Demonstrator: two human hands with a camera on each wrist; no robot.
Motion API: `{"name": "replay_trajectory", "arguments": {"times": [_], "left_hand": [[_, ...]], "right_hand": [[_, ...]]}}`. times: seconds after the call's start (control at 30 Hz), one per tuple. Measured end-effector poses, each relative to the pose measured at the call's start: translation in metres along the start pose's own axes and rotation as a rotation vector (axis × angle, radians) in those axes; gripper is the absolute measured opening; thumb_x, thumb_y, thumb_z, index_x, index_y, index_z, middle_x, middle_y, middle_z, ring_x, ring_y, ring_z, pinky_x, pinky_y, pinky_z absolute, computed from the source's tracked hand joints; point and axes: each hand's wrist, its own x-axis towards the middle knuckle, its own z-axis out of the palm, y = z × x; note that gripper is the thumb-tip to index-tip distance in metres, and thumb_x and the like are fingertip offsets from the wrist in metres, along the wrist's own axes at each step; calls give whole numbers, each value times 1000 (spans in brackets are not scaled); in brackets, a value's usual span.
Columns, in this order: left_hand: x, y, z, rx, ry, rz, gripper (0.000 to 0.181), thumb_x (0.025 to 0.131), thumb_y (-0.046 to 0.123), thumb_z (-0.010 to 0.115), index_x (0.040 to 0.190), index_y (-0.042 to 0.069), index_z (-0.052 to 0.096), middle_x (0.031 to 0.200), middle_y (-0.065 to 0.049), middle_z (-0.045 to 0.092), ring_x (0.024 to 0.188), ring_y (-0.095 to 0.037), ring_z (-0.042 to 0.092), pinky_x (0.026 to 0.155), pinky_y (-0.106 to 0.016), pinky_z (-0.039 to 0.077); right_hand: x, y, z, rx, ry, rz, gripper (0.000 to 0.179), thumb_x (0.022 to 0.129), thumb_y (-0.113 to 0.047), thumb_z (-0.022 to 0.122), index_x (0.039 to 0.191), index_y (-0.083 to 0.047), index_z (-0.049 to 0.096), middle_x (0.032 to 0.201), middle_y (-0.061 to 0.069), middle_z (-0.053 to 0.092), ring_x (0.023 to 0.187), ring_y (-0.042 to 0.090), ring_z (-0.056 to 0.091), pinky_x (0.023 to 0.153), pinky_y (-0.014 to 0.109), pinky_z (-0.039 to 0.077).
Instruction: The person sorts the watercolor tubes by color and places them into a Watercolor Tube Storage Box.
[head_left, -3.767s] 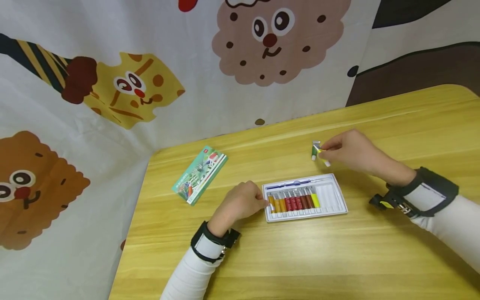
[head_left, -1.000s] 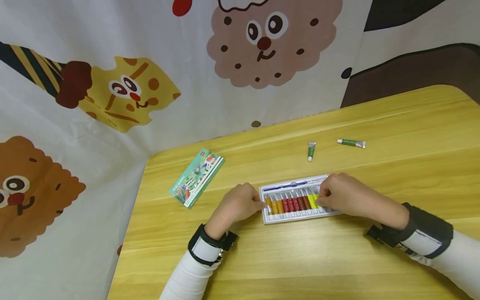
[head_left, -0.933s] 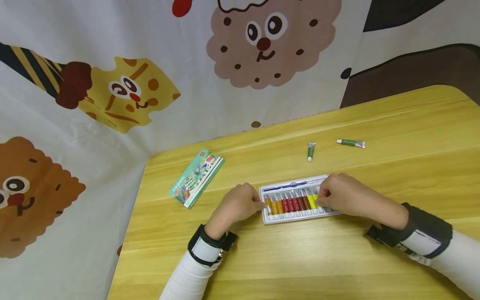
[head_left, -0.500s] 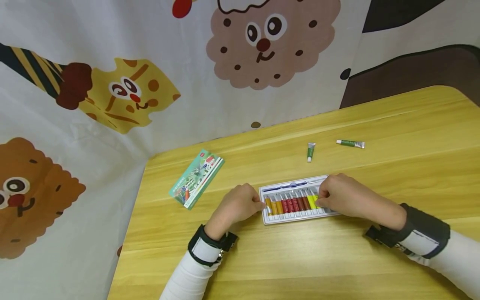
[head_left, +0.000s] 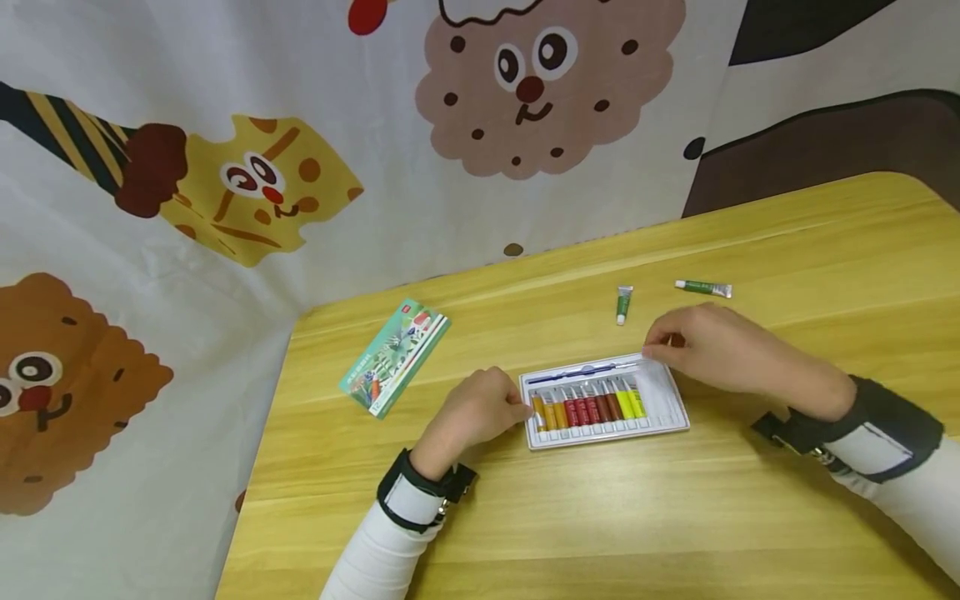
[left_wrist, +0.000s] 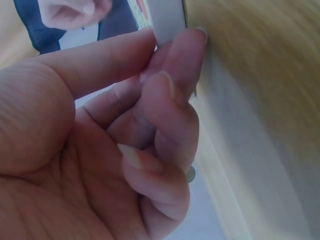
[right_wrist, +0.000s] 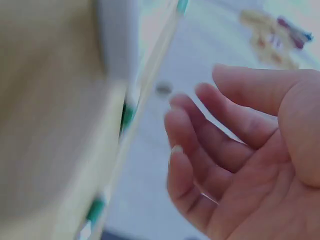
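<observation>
Nearest, at the bottom of the frame, two white sleeves (head_left: 375,546) with black wrist straps (head_left: 873,433) reach over a yellow wood-grain table (head_left: 600,517). The left hand (head_left: 480,410), at lower centre, pinches the left edge of a shallow, rectangular white plastic tray (head_left: 662,402) between thumb and forefinger; its other fingers are curled in. The fingertips hide a little of that edge.

The tray lies flat just right of the frame's centre, between the hands. Its row of small capped paint tubes (head_left: 591,408) runs from ochre through red and brown to bright yellow, with bare slots at the right end. Above the row lies a slim blue-handled paintbrush (head_left: 573,375).

The right hand (head_left: 716,342), right of centre, stands over the tray's upper right corner and hides it. Its fingers are curved and slightly apart, the thumb clear of them, holding nothing; I cannot tell whether a fingertip touches the tray.

Left of the tray and well apart from it, a flat mint-green printed cardboard box (head_left: 395,358) lies slantwise. Beyond the tray are two small dark-green tubes with white caps: an upright-pointing tube (head_left: 624,305) and, farther right, a crosswise tube (head_left: 703,288) just above the right hand. At the back, a pale curtain printed with cartoon biscuits (head_left: 360,75) fills the top and left.
</observation>
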Motion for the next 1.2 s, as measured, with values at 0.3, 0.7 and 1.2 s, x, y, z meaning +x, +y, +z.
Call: {"name": "replay_trajectory", "arguments": {"times": [0.3,0.7,1.2], "left_hand": [[0,0,0,1,6,7,48,98,28,76,56,15,56,52,9,36,47,-9,36,46,-25,27],[-1,1,-1,23,21,39,50,97,28,76,54,17,54,51,10,35,49,-9,37,48,-26,28],[-2,2,-1,13,17,28,51,98,27,76,54,17,52,51,10,33,48,-10,36,47,-25,26]], "right_hand": [[13,53,-26,-261,58,-37,53,95,-13,78,138,11,58,144,38,50,133,57,47,107,70,37],[14,79,-23,-312,-69,-19,50,98,-8,70,138,17,55,143,39,50,130,59,48,106,69,39],[17,78,-26,-273,-2,88,14,92,2,69,105,0,73,87,12,68,74,24,56,67,47,51]]}}
